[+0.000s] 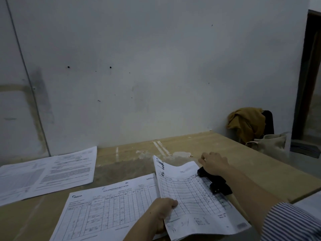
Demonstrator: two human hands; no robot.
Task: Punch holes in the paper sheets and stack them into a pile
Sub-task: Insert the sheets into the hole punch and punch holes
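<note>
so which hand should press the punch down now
Right. The right hand rests on the black hole punch, with the sheet edge against it; the left hand pinches the sheet's near edge, likely steadying it.
</note>
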